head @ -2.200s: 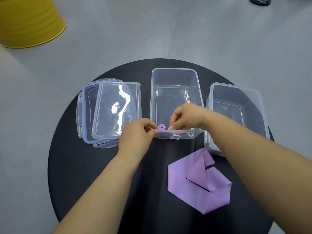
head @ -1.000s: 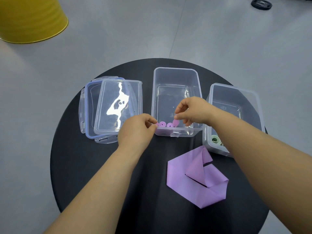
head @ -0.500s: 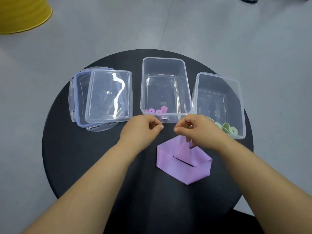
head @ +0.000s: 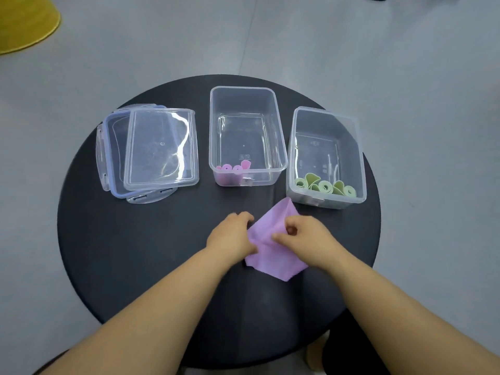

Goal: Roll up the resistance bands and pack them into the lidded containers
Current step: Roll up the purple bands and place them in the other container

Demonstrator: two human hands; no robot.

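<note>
Round black table (head: 135, 253) on grey floor (head: 405, 63)

I saw a plain lilac band (head: 273, 255) lower centre on the black tabletop (head: 135, 253). The clear middle container (head: 278, 136) held pink-purple rolls (head: 227, 169), the clear right container (head: 358, 147) pale green rolls (head: 324, 187). A blue-rimmed lid (head: 115, 158) lay left; the floor (head: 351, 50) was grey, a yellow object (head: 24, 23) upper left.

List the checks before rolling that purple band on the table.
1. Left hand and right hand both grip the thin purple resistance band: ok.
2. Band laid flat, no folds: not ok, it is folded.
3. Middle clear plastic container open, room beside rolled pink bands: ok.
4. Clear plastic lids off, stacked aside: ok.
5. Band's far corner free of right clear container: cannot tell.
</note>
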